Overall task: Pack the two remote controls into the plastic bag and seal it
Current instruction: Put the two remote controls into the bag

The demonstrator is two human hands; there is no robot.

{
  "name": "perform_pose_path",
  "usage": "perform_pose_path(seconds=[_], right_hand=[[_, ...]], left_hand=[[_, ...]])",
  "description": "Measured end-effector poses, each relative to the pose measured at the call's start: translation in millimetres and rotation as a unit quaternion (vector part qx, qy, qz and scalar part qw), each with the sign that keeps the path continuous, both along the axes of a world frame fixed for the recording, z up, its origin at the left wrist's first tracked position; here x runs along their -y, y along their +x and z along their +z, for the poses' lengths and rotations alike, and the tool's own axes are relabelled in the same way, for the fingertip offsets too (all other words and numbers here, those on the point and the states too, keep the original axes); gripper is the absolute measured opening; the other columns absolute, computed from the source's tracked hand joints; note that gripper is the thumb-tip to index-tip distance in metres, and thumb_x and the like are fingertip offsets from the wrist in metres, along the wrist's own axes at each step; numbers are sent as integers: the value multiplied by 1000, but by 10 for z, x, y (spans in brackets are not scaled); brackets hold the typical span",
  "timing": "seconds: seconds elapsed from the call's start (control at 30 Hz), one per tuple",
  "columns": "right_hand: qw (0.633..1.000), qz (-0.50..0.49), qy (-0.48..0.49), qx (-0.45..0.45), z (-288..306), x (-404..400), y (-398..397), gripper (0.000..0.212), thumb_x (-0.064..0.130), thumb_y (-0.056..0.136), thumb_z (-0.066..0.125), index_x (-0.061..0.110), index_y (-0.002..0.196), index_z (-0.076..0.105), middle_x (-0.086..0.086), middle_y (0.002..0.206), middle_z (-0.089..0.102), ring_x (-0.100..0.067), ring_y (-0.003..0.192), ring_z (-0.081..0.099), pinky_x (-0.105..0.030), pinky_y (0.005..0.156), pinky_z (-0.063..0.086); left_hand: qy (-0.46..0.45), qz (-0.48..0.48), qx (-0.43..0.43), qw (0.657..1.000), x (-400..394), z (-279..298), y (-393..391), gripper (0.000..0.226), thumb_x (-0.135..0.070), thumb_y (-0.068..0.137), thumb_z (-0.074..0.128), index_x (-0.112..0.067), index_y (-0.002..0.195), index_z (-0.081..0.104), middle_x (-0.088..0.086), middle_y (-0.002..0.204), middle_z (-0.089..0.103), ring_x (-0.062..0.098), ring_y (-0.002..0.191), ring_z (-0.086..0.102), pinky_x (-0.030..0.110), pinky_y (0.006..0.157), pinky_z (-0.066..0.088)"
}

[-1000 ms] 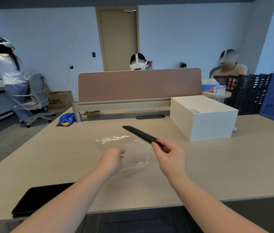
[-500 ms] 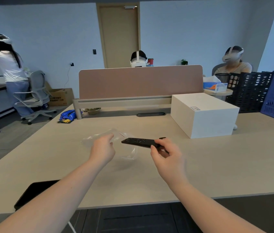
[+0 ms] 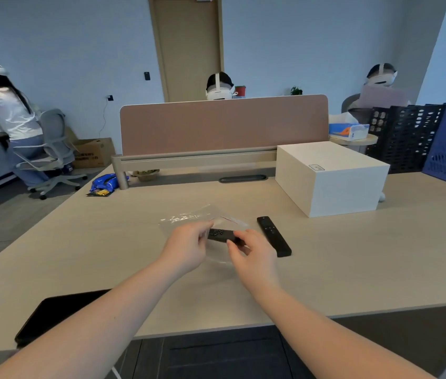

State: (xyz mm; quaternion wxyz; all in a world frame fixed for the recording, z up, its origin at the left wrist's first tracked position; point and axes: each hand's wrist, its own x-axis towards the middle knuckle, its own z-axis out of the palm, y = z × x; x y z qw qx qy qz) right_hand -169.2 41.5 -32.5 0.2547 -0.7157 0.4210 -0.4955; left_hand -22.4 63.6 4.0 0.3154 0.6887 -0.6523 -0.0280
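A clear plastic bag (image 3: 189,217) with a red zip strip lies just above the middle of the table, its mouth towards the right. My left hand (image 3: 186,246) pinches its near edge. My right hand (image 3: 252,253) grips the end of a black remote control (image 3: 220,235), which lies crosswise and seems partly inside the bag's mouth. A second black remote control (image 3: 273,236) lies flat on the table just to the right of my right hand, apart from the bag.
A white box (image 3: 331,176) stands at the back right of the table (image 3: 107,255). A black tablet (image 3: 58,313) lies at the near left edge. A desk divider (image 3: 224,124) closes the far side. Blue and black crates (image 3: 435,138) lean at the right.
My right hand carried the remote leftwards into the bag's mouth. My left hand moved closer to it with the bag. The second remote is now in view on the table.
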Motion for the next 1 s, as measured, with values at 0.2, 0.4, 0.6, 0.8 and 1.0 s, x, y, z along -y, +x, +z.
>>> perform_pose_path(seconds=[0.2,0.4,0.6,0.8,1.0], right_hand=[[990,1,125,-70,-118,165,142,23,16,82,66,17,82,43,-6,83,59,-23,74,55,-31,63,46],[969,19,129,-209,-269,288,270,12,19,86,63,11,78,58,-11,98,53,-21,76,45,-27,69,38],[967,28,115,-226,-369,402,349,17,12,87,57,4,95,69,-14,112,57,-30,99,58,-31,86,46],[945,46,77,-316,-459,477,440,30,4,86,43,8,106,64,-12,122,58,-33,111,49,-36,87,44],[923,55,76,-372,-440,504,478,48,6,87,41,20,132,47,-4,139,45,-31,119,39,-39,100,40]], left_hand=[[45,-19,8,999,-22,3,-116,23,-3,86,49,-10,101,65,19,95,68,33,84,57,36,75,47],[51,-38,36,997,-70,-35,-109,23,-2,84,49,-8,101,64,19,100,68,34,93,59,38,79,48],[56,-42,54,996,-47,-104,-18,21,0,82,47,-5,96,61,17,93,67,33,88,58,43,76,48],[67,-49,62,995,-9,-161,23,20,0,80,46,-4,93,60,16,93,67,33,88,57,42,73,48],[68,-31,59,995,-18,-159,37,23,1,82,48,-5,99,62,14,105,68,31,96,58,38,80,47]])
